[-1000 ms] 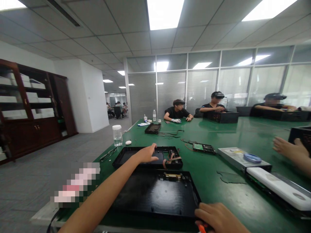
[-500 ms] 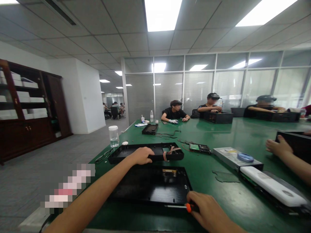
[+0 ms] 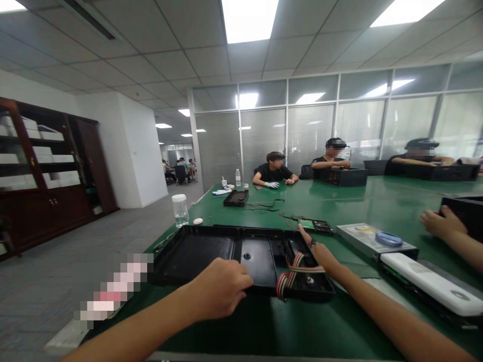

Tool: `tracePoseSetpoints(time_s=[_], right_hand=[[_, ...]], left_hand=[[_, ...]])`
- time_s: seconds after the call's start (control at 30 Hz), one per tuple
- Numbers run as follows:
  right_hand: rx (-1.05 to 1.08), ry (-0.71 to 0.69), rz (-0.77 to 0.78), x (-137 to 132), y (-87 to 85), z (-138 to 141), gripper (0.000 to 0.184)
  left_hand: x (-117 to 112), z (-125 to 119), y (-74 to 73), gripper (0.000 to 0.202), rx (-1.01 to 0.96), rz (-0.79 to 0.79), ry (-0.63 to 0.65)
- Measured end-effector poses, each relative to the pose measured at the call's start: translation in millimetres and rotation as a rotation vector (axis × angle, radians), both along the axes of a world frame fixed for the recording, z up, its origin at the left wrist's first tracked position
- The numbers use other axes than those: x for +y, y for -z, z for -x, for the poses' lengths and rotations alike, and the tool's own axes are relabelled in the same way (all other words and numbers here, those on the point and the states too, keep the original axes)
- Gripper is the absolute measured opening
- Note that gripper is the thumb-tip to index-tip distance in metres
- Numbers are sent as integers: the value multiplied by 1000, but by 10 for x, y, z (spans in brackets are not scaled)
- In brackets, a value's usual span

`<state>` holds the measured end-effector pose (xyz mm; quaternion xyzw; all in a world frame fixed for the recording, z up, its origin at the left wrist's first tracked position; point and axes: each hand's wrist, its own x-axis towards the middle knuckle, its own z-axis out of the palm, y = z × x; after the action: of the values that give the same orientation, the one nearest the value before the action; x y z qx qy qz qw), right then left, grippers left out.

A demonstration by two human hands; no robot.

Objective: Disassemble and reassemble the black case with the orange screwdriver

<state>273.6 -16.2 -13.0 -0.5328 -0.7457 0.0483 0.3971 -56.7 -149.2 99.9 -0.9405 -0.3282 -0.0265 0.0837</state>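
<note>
A shallow black casing (image 3: 204,249), like an open tray, lies tilted slightly in front of me. Striped ribbon wires (image 3: 290,275) loop over its right part and hang past the near rim. My left hand (image 3: 221,286) is closed at the middle of that near rim, fingers curled against it. Past the casing's right end reaches my right hand (image 3: 320,253), one finger pointing away. Its other fingers are mostly hidden, and a small dark bit shows by them that I cannot make out.
A clear jar with white lid (image 3: 180,210) stands back left. To the right lie a green circuit board (image 3: 313,225), a metal box (image 3: 372,240) with a blue ring (image 3: 388,239), and a long white cover (image 3: 430,284). Another person's hand (image 3: 443,223) holds a black box.
The wired casing has come nearer, to where the flat black panel lay. My right hand has moved forward and right; its orange-handled screwdriver no longer shows. My left hand is now at the near rim.
</note>
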Motion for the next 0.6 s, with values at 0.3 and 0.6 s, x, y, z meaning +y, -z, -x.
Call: tracePoseSetpoints(time_s=[0.3, 0.6], right_hand=[[-218, 108, 7, 312, 131, -609, 34], [-127, -147, 294, 138, 130, 92, 52]], left_hand=[[-24, 160, 425, 5, 1, 104, 6], [409, 185, 504, 30, 108, 247, -70]])
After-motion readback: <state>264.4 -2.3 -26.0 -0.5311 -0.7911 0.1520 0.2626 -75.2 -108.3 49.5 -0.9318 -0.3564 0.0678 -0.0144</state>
